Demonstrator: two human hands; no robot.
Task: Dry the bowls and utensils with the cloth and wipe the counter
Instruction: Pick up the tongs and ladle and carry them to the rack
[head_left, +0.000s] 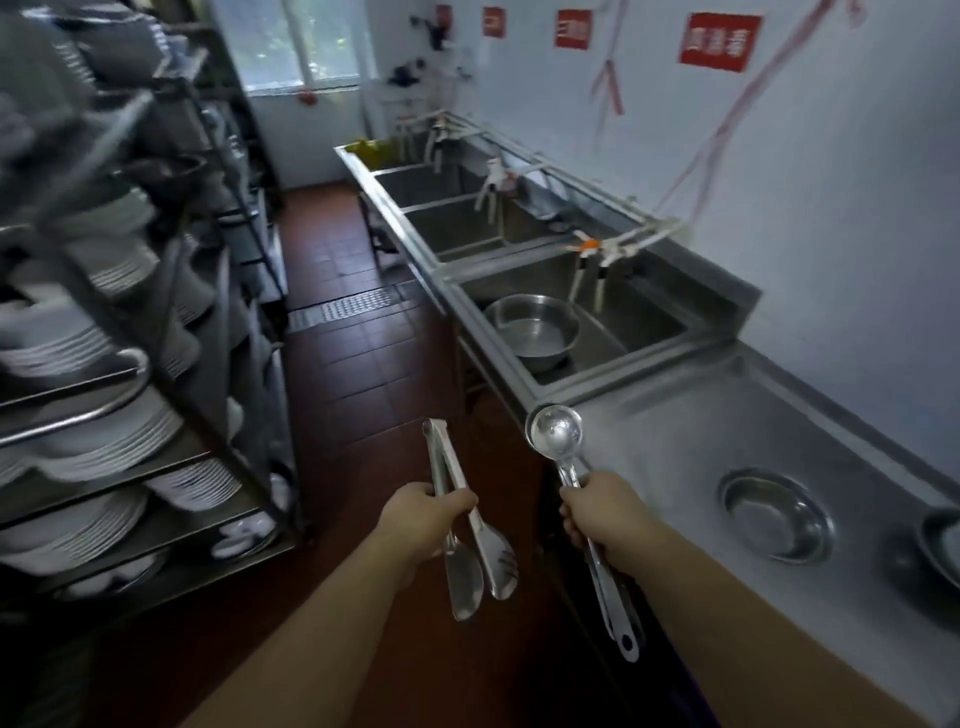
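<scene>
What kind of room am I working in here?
Most likely a commercial or canteen dishwashing room: a long steel sink line with several basins runs along the wall, a metal rack opposite holds stacked white plates, and the counter is stainless steel.

I have both forearms extended forward and down, bare, roughly parallel. My left hand (423, 512) is curled around tongs (470, 525). My right hand (597, 506) is fisted around a ladle (555, 430) handle, knuckles up

Three bowls (776, 514), tongs (470, 519), one ladle (555, 432)
</scene>
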